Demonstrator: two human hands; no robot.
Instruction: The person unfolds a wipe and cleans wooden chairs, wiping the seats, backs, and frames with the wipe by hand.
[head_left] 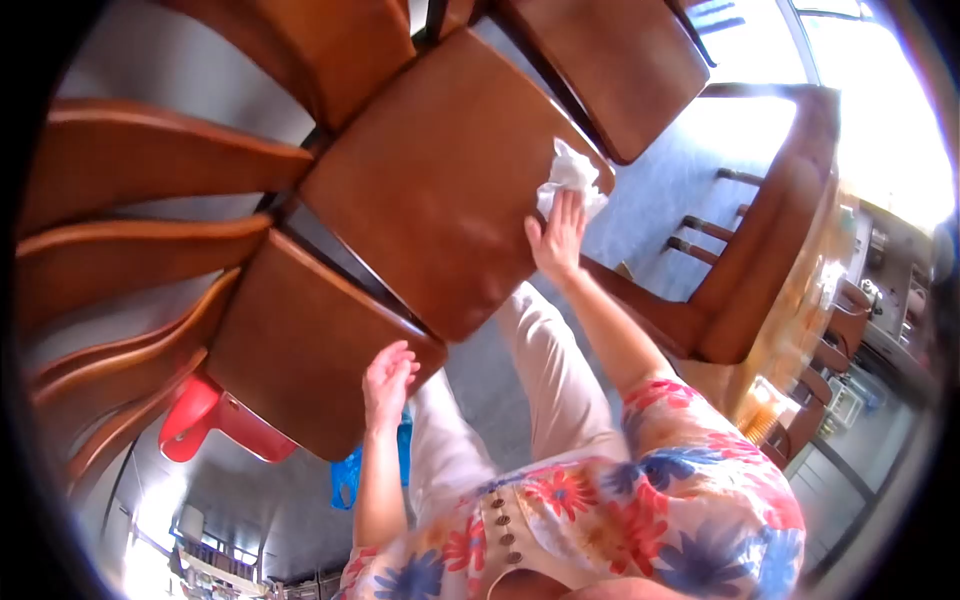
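My right hand (560,240) presses a crumpled white cloth (572,172) against the right edge of a brown wooden chair seat (440,170). Its fingers lie over the cloth, with the thumb out to the side. My left hand (388,382) holds nothing; its fingers are loosely bent and apart. It hovers at the front corner of a second wooden chair seat (310,345), on the near left. Between the two seats runs a narrow dark gap.
A third chair seat (610,70) adjoins at the far side. Curved chair backs (150,165) line the left. A large wooden table frame (770,230) stands right. Below the near seat are a red plastic stool (230,415) and a blue bag (350,480).
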